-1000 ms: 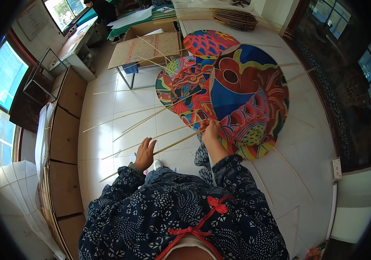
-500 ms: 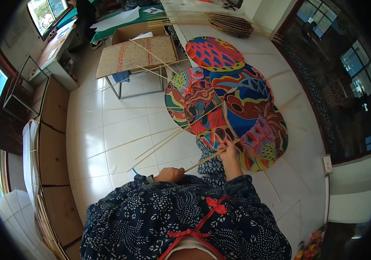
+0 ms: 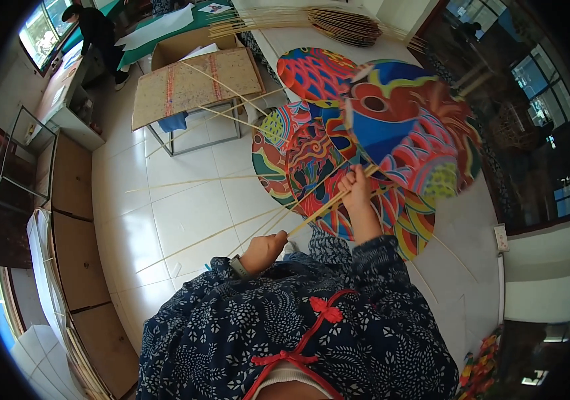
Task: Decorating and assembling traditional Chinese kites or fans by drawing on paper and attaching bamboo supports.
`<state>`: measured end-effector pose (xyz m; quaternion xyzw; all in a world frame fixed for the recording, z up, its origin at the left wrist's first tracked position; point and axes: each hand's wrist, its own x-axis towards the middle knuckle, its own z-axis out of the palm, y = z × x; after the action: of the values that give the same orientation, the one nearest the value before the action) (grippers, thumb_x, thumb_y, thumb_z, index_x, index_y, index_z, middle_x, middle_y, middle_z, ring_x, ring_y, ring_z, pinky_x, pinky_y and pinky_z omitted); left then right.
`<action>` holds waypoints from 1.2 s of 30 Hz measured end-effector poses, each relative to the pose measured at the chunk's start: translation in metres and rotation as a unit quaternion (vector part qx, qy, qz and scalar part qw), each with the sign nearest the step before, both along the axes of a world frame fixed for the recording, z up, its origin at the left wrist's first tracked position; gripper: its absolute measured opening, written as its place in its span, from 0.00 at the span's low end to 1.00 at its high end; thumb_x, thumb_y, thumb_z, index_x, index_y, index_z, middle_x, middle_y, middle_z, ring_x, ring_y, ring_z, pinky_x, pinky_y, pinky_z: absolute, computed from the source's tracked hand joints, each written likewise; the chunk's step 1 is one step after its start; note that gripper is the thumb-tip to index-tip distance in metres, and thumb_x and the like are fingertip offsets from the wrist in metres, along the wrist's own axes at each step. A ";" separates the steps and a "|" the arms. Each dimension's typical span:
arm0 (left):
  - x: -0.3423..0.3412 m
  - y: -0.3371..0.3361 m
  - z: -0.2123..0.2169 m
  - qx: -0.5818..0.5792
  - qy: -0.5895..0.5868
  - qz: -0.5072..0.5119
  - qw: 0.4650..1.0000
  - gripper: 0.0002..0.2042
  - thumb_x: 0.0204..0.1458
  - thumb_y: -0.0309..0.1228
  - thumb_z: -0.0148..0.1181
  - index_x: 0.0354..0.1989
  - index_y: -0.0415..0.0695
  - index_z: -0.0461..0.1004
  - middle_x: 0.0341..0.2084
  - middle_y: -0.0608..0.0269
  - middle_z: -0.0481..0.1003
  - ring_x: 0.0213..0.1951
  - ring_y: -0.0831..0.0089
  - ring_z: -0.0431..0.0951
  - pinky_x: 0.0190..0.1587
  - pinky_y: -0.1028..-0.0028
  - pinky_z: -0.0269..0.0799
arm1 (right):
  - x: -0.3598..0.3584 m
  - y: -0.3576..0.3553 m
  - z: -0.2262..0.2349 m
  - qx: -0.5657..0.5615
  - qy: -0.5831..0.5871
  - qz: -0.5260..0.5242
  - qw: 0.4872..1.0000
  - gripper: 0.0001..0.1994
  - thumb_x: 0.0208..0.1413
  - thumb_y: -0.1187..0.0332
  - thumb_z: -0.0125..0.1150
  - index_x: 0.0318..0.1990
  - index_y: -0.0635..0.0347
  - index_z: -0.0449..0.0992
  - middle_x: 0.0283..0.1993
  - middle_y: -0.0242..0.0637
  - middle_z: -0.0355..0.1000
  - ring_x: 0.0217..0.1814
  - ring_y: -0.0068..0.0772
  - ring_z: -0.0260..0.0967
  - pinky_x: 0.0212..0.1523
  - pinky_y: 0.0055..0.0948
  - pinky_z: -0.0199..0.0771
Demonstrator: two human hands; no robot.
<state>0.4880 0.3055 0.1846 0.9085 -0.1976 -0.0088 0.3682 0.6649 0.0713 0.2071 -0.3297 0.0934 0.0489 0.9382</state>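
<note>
My left hand (image 3: pixel 264 251) is closed round the near end of a thin bamboo stick (image 3: pixel 315 215). Further along that same stick, my right hand (image 3: pixel 357 189) grips it close to the rim of a large round painted disc (image 3: pixel 392 133). This disc is lifted and tilted, slightly blurred, with blue, red and brown scale-like patterns. Below and beside it lie other painted discs (image 3: pixel 308 160), overlapping each other, with long thin sticks reaching out from their edges. One red-and-blue disc (image 3: pixel 312 70) lies behind the lifted one.
A white table (image 3: pixel 472 220) runs along my right, with a bundle of bamboo strips (image 3: pixel 345 28) at its far end. A board-topped metal stand (image 3: pixel 195 83) is ahead to the left. Wooden cabinets (image 3: pixel 82 260) line the left. Another person (image 3: pixel 95 37) stands far left.
Both hands have moved up and forward with the stick. The painted disc has risen off the pile and shifted to the upper right. More of the person at far left shows.
</note>
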 end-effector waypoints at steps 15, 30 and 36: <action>0.054 -0.028 -0.094 0.122 -0.044 0.178 0.975 0.04 0.41 0.26 0.53 0.27 0.42 0.72 0.32 0.52 0.70 0.34 0.56 0.69 0.32 0.59 0.65 | 0.098 0.001 -0.138 -0.181 0.248 0.044 0.951 0.09 0.52 0.66 0.56 0.30 0.62 0.68 0.23 0.34 0.64 0.22 0.28 0.64 0.19 0.32 0.63; 0.030 -0.014 -0.014 0.043 -0.031 0.068 0.996 0.10 0.44 0.24 0.51 0.37 0.43 0.67 0.21 0.53 0.72 0.22 0.53 0.73 0.23 0.61 0.67 | 0.002 -0.019 -0.008 -0.028 0.070 -0.064 0.995 0.13 0.61 0.62 0.45 0.25 0.51 0.54 0.20 0.27 0.49 0.18 0.22 0.45 0.22 0.26 0.52; -0.004 0.027 -0.005 0.060 -0.007 0.007 0.998 0.07 0.45 0.23 0.50 0.34 0.42 0.66 0.19 0.53 0.71 0.20 0.52 0.72 0.22 0.62 0.68 | -0.069 0.007 0.009 -0.027 0.066 -0.103 0.992 0.12 0.60 0.59 0.46 0.27 0.52 0.57 0.17 0.27 0.52 0.15 0.21 0.46 0.20 0.26 0.52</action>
<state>0.4841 0.3320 0.1792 0.9303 -0.1926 -0.0121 0.3118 0.5961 0.0784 0.2161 -0.3398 0.1902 -0.0284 0.9206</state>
